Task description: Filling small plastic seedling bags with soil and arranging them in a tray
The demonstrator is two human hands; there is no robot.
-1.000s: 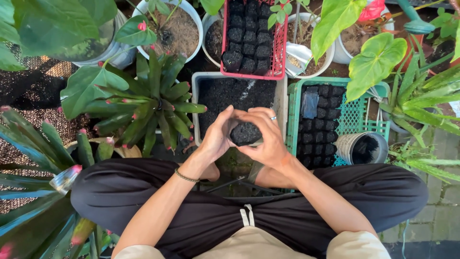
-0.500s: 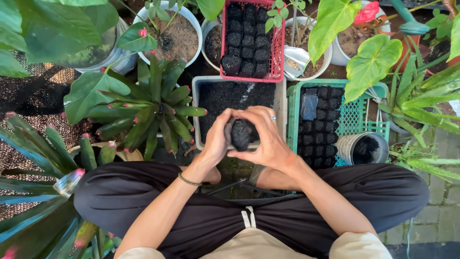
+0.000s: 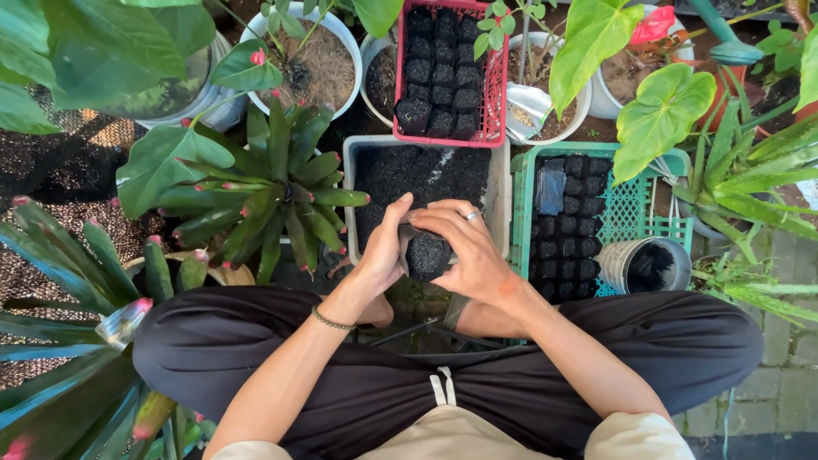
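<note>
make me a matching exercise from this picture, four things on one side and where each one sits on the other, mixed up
Things:
1. small black soil bag
2. red crate
3. green crate
4. grey tub

Places:
a. right of the tub, holding rows of filled bags
b. held between left hand and right hand
c. straight ahead of the hands, full of loose dark soil
d. beyond the tub, packed with filled bags

Pairs: 1-b, 2-d, 3-a, 4-c

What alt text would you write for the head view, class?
Both hands, left hand and right hand, grip a small black soil-filled grow bag above a grey rectangular tub of dark soil, between red and green plastic crates.
</note>
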